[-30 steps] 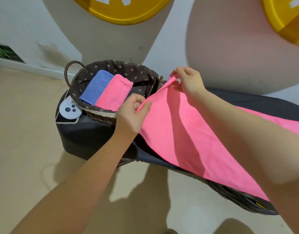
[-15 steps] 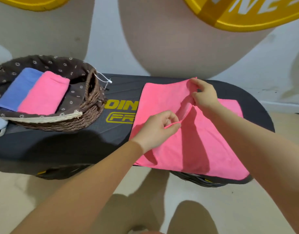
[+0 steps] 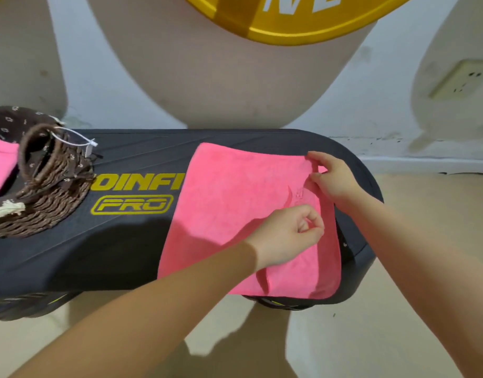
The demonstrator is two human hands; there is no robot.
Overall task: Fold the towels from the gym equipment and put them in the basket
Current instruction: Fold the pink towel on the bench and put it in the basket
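- Since half a second ago, both hands have carried the folded-over half further right, so the upper layer's edge now sits nearly over the lower one at the bench's right end.
- Fingers of the right hand (image 3: pixel 333 178) pinch the far corner of the pink towel (image 3: pixel 234 208); thumb and forefinger of the left hand (image 3: pixel 288 236) are curled together on the near part of that same edge, though whether cloth is caught between them I cannot tell for sure.
- Doubled over, the towel lies flat on the black bench (image 3: pixel 120 241), its near edge hanging slightly over the front.
- It looks light, soft and limp: it should drape and wrinkle, not hold shape, so corners and edges are the best holds.
- Left of it, the wicker basket (image 3: pixel 43 203) stands on the bench, well apart from the towel, with a folded pink towel (image 3: pixel 0 165) inside.
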